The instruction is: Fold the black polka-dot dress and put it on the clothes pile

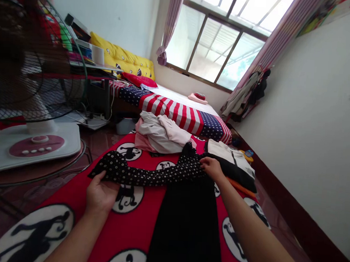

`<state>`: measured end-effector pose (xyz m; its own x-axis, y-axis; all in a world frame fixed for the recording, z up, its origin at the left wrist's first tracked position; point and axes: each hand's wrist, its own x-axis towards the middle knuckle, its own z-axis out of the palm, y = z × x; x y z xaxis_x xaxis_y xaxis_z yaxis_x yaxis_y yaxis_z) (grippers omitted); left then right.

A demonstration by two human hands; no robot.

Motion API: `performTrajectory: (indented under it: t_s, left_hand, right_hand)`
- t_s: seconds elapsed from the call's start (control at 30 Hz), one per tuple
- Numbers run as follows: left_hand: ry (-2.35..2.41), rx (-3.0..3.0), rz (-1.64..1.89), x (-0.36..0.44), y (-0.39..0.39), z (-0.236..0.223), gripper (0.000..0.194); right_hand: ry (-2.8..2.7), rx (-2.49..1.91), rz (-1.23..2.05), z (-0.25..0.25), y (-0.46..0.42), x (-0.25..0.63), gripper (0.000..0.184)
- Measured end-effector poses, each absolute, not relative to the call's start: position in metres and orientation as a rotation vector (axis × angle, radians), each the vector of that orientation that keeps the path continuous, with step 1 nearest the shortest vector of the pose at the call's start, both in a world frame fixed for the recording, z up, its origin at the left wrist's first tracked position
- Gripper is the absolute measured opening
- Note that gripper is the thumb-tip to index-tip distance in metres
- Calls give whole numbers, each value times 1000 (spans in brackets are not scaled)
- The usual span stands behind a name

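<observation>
A black dress with white-dotted sleeves lies on a red cloth. Its dotted left sleeve stretches out sideways. At the cuff end, my left hand grips that sleeve, thumb on top and the other fingers partly hidden below. My right hand pinches the dotted fabric at the dress's upper right, near the collar. The dress's lower end runs out of view at the bottom.
Beyond the dress sit a loose heap of pale clothes and, on the right, folded clothes. The red cloth has monkey prints. A fan stands on a round stand at left. Behind is a bed beneath a window.
</observation>
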<state>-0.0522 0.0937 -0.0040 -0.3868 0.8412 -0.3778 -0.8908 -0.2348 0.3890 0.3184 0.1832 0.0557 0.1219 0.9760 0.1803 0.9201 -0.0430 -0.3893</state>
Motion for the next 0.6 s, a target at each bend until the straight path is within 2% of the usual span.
performTrajectory:
  t_s: [0.17,0.4,0.53,0.6]
  left_hand:
    - [662,-98,1844,-51,93,-3,30]
    - [638,-93,1826,-52,93,-4,31]
    - [543,-54,1799,-52,98,-6,31]
    - [510,-61,1790,-52,100,-7,31]
  right_hand:
    - [-1768,-2104,219,38,186,331,38]
    - [-1694,-2140,90,54,199,351,6]
    - [-1602,-2029,-31,57,201,347,26]
    - [-1595,-1975,-64,48,189,335,31]
